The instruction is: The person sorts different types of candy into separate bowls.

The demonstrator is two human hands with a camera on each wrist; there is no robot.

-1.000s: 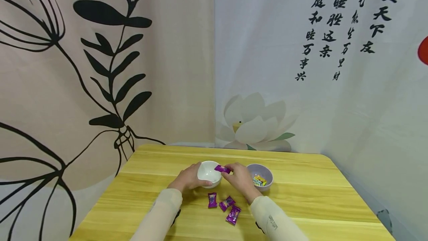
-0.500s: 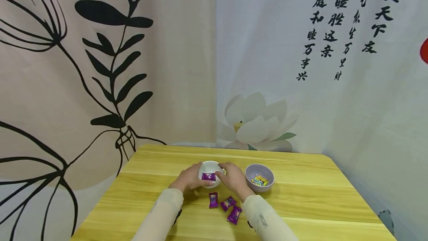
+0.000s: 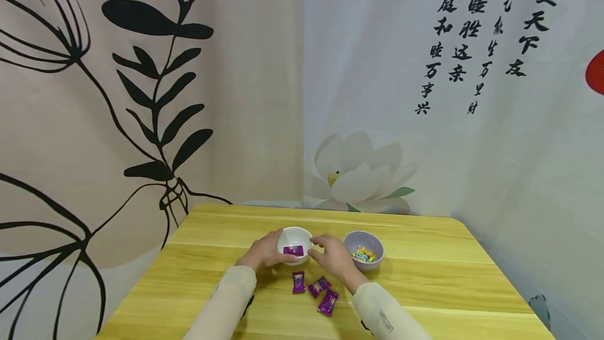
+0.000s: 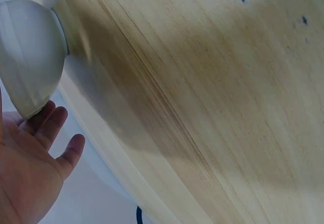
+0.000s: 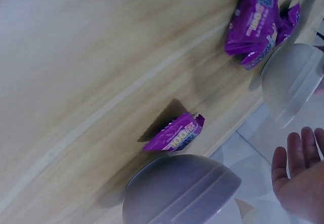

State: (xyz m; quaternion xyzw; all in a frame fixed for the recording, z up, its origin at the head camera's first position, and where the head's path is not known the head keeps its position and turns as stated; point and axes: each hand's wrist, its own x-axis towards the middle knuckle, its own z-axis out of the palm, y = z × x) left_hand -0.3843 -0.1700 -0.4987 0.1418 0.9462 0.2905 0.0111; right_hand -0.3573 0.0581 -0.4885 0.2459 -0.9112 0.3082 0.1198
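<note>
In the head view, my left hand (image 3: 264,252) grips the left side of a white bowl (image 3: 306,257), thumb in front and fingers behind. A purple-wrapped candy (image 3: 293,250) lies inside that bowl. My right hand (image 3: 336,258) is beside the bowl's right rim with nothing in its fingers. From the right wrist, the right hand (image 5: 301,176) shows spread, relaxed fingers below the white bowl (image 5: 293,80). The left wrist view shows fingers of the left hand (image 4: 30,168) against the bowl's wall (image 4: 33,52). Several purple candies, one at the left (image 3: 299,282), lie on the table in front.
To the right of my right hand stands a lilac bowl (image 3: 350,252) holding small yellow and blue wrapped pieces (image 3: 363,255). The wooden table (image 3: 439,272) ends at a back edge before a printed curtain (image 3: 255,93).
A second ago my right hand pinched a purple candy over the white bowl. The candy now lies in the bowl, and the hand has let go. The left hand stays on the bowl.
</note>
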